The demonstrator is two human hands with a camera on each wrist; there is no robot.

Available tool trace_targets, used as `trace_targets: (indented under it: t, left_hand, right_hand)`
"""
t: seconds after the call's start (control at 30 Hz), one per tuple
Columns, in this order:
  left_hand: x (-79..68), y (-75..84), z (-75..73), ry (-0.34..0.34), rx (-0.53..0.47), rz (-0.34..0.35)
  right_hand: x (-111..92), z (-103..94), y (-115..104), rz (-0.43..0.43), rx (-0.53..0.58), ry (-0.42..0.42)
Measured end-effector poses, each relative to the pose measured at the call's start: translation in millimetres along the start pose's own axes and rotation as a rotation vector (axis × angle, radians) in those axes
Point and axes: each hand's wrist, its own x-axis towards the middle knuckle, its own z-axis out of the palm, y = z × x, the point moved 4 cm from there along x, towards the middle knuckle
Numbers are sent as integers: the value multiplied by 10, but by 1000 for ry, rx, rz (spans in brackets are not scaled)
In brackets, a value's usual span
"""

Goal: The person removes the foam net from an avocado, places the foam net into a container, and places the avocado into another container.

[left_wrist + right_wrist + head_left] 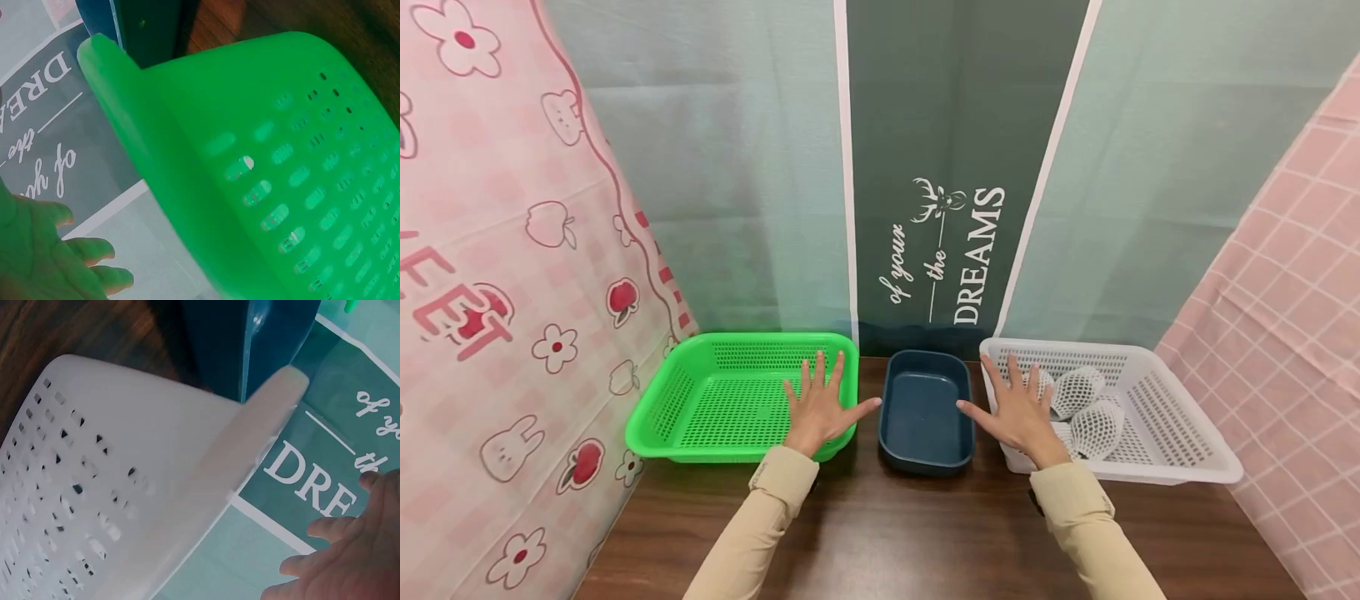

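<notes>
My left hand point(820, 410) is spread over the right part of a green plastic basket point(658, 417), fingers straight and holding nothing. The right hand point(1021, 415), also spread and bare of anything, hovers over the left part of a white plastic basket point(1180, 467). Inside the white basket lie several roundish items in white foam netting point(1097, 429); the right hand hides some of them. Between the two hands stands a dark blue tray point(927, 454). In the wrist views, the green basket wall point(206, 125) and the white basket wall point(137, 444) fill much of the picture.
The baskets and tray stand on a brown wooden table point(895, 533). Behind them hangs a green curtain point(760, 208) with printed lettering. A pink patterned cloth point(512, 317) borders the left side, and a pink checked cloth point(1292, 333) the right.
</notes>
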Motion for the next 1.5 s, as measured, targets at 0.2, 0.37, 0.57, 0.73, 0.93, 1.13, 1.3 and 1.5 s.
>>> trace_targets:
  t: [0.2, 0.37, 0.57, 0.73, 0.93, 1.13, 1.3, 1.5]
  left_hand:
    - [-1, 43, 20, 31, -48, 22]
    - [-8, 78, 59, 58, -94, 35]
    - [-29, 132, 82, 66, -223, 32]
    - [-58, 188, 84, 60, -345, 14]
    - [-80, 275, 79, 68, -425, 18]
    - [-109, 369, 83, 99, -487, 47]
    - [-137, 440, 98, 119, -511, 70]
    - [-182, 517, 120, 119, -519, 78]
  right_hand:
    - [-47, -26, 51, -8, -9, 45]
    - [-87, -31, 82, -15, 15, 66]
    - [-123, -54, 112, -28, 35, 122]
    - [-137, -91, 129, -58, 47, 196]
    - [-171, -114, 149, -91, 63, 292]
    - [-208, -124, 186, -93, 102, 348]
    - [-234, -134, 247, -101, 202, 382]
    - [-268, -152, 352, -65, 275, 384]
